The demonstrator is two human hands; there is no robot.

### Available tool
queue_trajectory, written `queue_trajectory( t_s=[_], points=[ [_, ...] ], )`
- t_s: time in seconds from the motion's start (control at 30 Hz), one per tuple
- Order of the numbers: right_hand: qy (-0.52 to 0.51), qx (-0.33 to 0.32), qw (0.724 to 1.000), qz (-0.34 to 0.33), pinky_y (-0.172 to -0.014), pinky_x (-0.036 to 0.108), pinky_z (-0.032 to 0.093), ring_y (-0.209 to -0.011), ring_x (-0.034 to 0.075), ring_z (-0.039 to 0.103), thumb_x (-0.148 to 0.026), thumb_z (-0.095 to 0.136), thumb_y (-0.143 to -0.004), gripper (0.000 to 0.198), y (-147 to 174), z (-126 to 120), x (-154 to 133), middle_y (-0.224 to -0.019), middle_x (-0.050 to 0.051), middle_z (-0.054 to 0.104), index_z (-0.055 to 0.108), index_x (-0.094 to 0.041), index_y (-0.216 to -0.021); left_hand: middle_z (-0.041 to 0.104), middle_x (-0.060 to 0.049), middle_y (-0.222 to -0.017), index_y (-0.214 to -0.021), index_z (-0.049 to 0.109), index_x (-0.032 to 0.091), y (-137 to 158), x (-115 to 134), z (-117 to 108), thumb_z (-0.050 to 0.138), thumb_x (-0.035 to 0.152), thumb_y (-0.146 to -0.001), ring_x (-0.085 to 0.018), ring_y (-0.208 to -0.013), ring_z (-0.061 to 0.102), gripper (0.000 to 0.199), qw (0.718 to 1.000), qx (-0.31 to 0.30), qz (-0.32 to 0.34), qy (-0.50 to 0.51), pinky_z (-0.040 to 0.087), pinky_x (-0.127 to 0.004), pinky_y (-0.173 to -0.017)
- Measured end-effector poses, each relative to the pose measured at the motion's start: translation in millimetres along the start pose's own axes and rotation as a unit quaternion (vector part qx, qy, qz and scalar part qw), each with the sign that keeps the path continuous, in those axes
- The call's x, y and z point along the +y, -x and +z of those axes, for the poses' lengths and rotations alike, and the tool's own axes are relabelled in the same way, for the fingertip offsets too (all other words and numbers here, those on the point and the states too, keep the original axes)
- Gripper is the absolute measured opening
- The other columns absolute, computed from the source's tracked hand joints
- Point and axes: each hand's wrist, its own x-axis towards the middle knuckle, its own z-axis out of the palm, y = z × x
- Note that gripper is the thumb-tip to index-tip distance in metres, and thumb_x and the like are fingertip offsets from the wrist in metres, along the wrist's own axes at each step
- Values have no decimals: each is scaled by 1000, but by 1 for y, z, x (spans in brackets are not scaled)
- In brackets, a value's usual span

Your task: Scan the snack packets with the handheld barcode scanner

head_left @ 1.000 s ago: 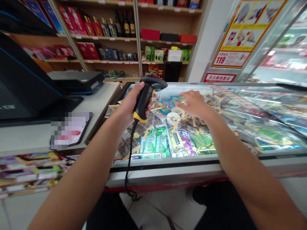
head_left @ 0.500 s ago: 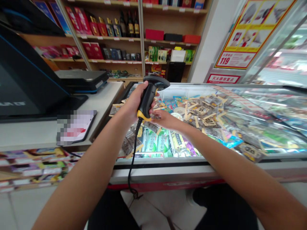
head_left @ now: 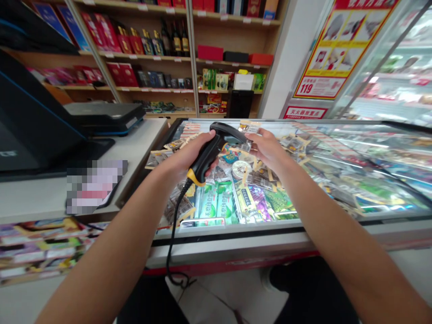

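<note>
My left hand (head_left: 199,155) is wrapped round the handle of a black and yellow barcode scanner (head_left: 211,150), thumb on top. Its head points right, and its black cord hangs over the front edge of a glass-topped freezer (head_left: 216,245). My right hand (head_left: 267,147) is closed just right of the scanner head, fingertips pinching a small snack packet (head_left: 249,127) that is partly hidden by the scanner. Below both hands, more dark packets with beige edges (head_left: 259,179) lie spread over the glass, around a round white lid (head_left: 240,169).
At left, a counter (head_left: 145,139) carries a scale (head_left: 104,112), a dark terminal (head_left: 30,117) and a phone-like device (head_left: 97,186), partly blurred. Green ice-pop packs (head_left: 216,202) show through the freezer glass. Shelves of bottles and boxes (head_left: 145,56) stand behind.
My right hand has moved up and away from beside the scanner handle to the right of its head. The scanner has dropped slightly and tilted, still in my left hand. The view has shifted right.
</note>
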Motion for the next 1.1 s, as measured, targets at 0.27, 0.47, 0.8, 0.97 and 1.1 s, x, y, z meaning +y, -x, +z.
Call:
queue_trajectory(
  t_s=[0.27, 0.47, 0.8, 0.97, 1.1],
  points=[
    [86, 3, 996, -16, -73, 26, 56, -83, 14, 69, -30, 65, -85, 20, -5, -3, 2, -97, 1, 69, 47, -25, -93, 57, -3, -51, -93, 66, 18, 4, 1, 6, 53, 63, -90, -14, -34, 49, 47, 999, -33, -8, 42, 34, -24, -31],
    [160, 67, 982, -78, -71, 30, 54, -75, 16, 67, -27, 60, -86, 23, -9, -18, -9, -92, 3, 70, 57, -21, -107, 56, -1, -50, -97, 67, 18, 6, 6, 5, 54, 59, -92, -14, -33, 48, 44, 997, 6, -5, 79, 33, -22, -31],
    [620, 187, 759, -61, -103, 72, 29, -130, 51, 48, -30, 66, -87, 38, -6, -81, -22, -132, 32, 59, 70, -9, -119, 52, 0, -49, -101, 66, 15, 4, 17, -11, 40, 61, -96, -12, -35, 48, 53, 986, 96, 65, 118, 36, -21, -35],
    [623, 31, 742, -245, -105, 52, 43, -125, 38, 55, -27, 59, -91, 48, -13, -18, 10, -130, 23, 63, 62, -11, -136, 53, 0, -51, -98, 65, 16, 1, 15, -13, 39, 61, -96, -12, -35, 49, 53, 985, 100, 58, 129, 36, -20, -35],
    [621, -172, 709, -285, -112, 51, 38, -132, 35, 52, -35, 58, -97, 53, -20, 34, 43, -145, 16, 58, 53, -19, -147, 53, 1, -50, -97, 65, 16, 3, 14, -12, 42, 63, -96, -11, -34, 47, 52, 985, 105, 45, 127, 36, -20, -34]
  ],
)
